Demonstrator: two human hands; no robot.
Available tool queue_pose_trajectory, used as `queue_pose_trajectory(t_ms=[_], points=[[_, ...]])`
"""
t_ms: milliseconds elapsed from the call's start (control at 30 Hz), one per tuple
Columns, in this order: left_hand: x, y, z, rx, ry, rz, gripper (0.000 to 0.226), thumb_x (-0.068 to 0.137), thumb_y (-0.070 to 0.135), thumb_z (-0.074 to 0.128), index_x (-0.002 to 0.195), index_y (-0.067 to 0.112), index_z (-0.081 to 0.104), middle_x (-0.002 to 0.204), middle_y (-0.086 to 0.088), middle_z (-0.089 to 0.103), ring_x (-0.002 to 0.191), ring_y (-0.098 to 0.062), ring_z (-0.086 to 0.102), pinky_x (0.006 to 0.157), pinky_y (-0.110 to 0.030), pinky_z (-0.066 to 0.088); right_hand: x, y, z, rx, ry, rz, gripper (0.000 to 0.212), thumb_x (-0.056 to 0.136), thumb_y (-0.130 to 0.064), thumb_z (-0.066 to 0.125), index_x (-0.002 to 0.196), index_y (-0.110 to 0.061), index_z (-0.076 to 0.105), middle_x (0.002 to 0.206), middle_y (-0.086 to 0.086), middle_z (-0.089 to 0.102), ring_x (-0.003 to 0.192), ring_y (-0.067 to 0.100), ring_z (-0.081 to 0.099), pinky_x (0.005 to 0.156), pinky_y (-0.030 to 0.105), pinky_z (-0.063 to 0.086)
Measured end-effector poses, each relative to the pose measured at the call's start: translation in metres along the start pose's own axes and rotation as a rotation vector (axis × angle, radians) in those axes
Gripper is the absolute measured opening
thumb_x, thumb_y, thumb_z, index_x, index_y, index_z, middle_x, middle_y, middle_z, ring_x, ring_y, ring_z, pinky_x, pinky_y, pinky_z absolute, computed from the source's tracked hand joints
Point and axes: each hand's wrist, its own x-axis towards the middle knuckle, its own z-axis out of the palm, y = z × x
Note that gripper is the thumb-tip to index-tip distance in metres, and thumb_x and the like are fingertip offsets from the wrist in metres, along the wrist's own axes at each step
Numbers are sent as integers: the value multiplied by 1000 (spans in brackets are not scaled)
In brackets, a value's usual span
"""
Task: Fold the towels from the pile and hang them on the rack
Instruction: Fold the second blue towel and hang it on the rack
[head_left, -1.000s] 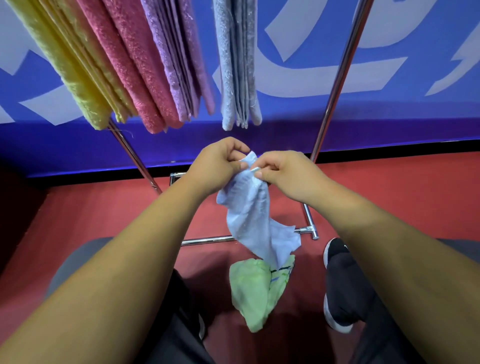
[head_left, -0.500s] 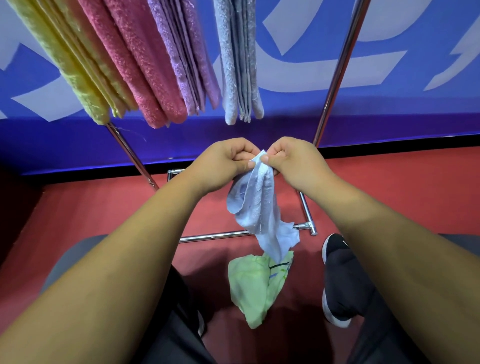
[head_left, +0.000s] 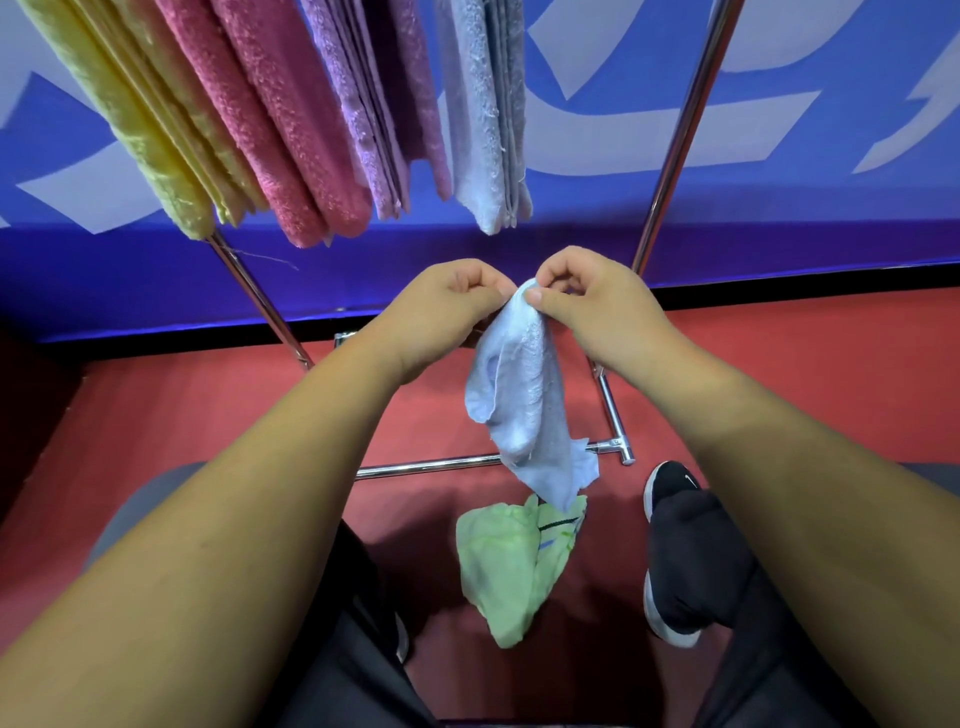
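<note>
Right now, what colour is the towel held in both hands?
The held towel is pale blue, clearest in the head view.

A single wide-angle head camera looks forward and steeply down, close over both forearms, taking in the rack (head_left: 670, 156) ahead and the red floor (head_left: 831, 374) below.

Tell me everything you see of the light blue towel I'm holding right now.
The light blue towel is terry cloth, crumpled, not yet folded. It hangs limp from a top edge that the left hand and right hand both pinch, close together, below the hung towels. Its lower tip overlaps the green towel on the floor in view; whether they touch is unclear.
</note>
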Motion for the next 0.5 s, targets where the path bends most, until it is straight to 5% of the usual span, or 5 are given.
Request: queue_pose_trajectory(t_ms=[233,367,500], points=[[1,-10,1,452,55,-2,36,83,14,83,104,21,55,85,1,70,68,-12,64,72,-44,60,5,-2,-6,-95,155,-8,12,99,-29,71,95,-22,63,68,-9,56,62,5,49,63,21,41],[2,-12,-3,482,130,91,40,85,8,82,97,20,45,77,3,59,59,-16,53,59,-35,54,10,-1,-16,-83,252,-1,11,101,-25,68,98,-18,61,70,-9,52,59,1,46,60,13,38],[1,-9,-7,446,115,139,24,89,0,75,85,19,61,71,1,62,54,-16,59,56,-28,55,11,-1,-25,-87,297,12,12,102,-23,67,96,-19,57,69,-9,50,59,-2,48,61,9,37]])
